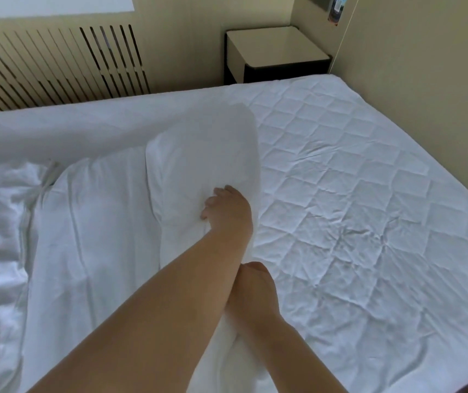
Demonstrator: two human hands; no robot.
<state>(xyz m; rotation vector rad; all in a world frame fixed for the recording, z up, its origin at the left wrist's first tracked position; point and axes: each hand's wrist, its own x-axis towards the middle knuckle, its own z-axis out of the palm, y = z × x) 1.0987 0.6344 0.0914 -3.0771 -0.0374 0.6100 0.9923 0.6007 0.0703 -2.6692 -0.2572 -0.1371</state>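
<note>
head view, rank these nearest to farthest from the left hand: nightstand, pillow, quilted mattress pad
1. pillow: gripped by the left hand.
2. quilted mattress pad: just right of the hand, lying below it.
3. nightstand: past the pad's far edge, in the room corner.

The fingers of the right hand (pixel 255 287) are hidden behind the left forearm (pixel 170 293) and inside the cloth, so its grip cannot be told. The thumb of the left hand (pixel 228 212) is out of sight behind the soft white pillow (pixel 198 171), whose upper end is blurred and whose lower end disappears under that forearm. The white quilted bed (pixel 354 194) is cut by three edges and hides the foot of the dark bedside cabinet (pixel 275 49). A small coloured card (pixel 337 9) at the top edge cannot be read.
</note>
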